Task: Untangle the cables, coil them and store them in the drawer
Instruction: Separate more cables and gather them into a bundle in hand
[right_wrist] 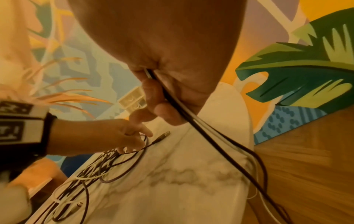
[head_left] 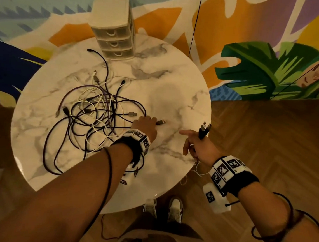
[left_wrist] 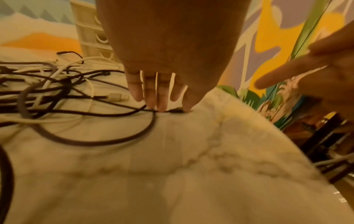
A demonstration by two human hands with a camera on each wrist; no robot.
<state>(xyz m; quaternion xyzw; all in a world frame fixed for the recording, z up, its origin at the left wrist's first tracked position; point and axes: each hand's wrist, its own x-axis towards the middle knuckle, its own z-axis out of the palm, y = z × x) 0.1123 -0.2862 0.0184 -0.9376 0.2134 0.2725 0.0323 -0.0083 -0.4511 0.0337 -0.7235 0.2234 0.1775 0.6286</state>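
Cables (head_left: 96, 113) lie mostly in one tangle on the left half of the table (head_left: 171, 79), dark and white strands looped through each other, so by my reading the untangling has barely started. Nothing on the table is coiled yet.

Moving right, my left hand (head_left: 145, 126) is down at the near right edge of the tangle, fingertips (left_wrist: 161, 106) pressed onto a dark lead just behind its plug (head_left: 161, 122); I can't tell whether it is pinching the lead or only pinning it.

Further right, over the table's near right edge, my right hand (head_left: 197, 144) is curled round a few cable ends (head_left: 205, 128), forefinger pointing out, with their lengths hanging off the edge. Those seem the only ones freed.

At the far side the drawers (head_left: 115, 43) stand with all three shut, so I judge storing has not begun.
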